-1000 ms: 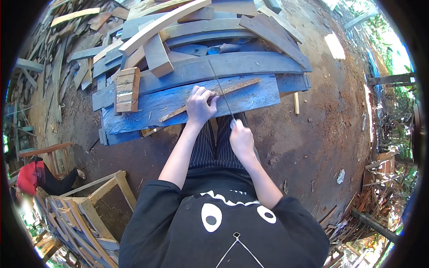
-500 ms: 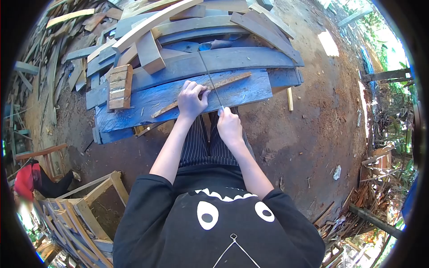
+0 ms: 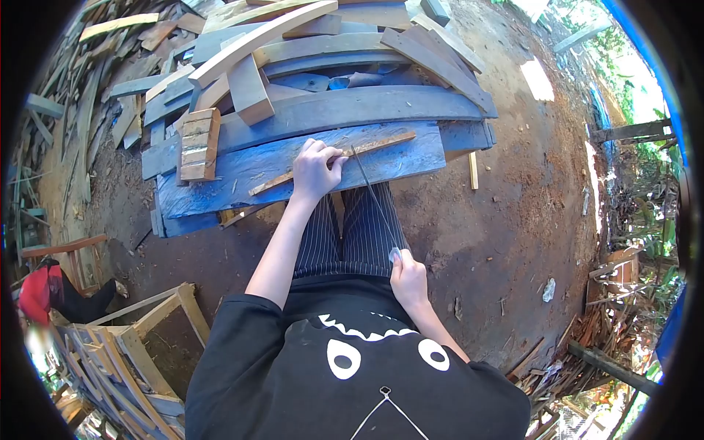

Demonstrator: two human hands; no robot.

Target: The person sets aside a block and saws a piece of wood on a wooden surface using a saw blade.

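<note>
A narrow wooden strip (image 3: 381, 144) lies slantwise on a wide bluish board (image 3: 242, 170). My left hand (image 3: 317, 170) is closed on the strip near its middle, thumb and fingers pinching it against the board. Just right of that hand, a thin dark saw blade (image 3: 370, 189) crosses the strip with its far end. The blade runs down toward my body, over my striped trousers. My right hand (image 3: 408, 279) is closed around the saw's handle, of which only a pale bit shows.
A short wood block (image 3: 198, 145) stands at the board's left. Behind lie curved planks (image 3: 352, 108) and a beam (image 3: 249, 89). At lower left are a wooden frame (image 3: 158, 312) and a person in red (image 3: 35, 293). Scrap wood (image 3: 554, 367) lies at lower right.
My right hand has pulled the saw back toward my body, so its far end now sits by the strip rather than beyond it. My left hand keeps its hold on the strip.
</note>
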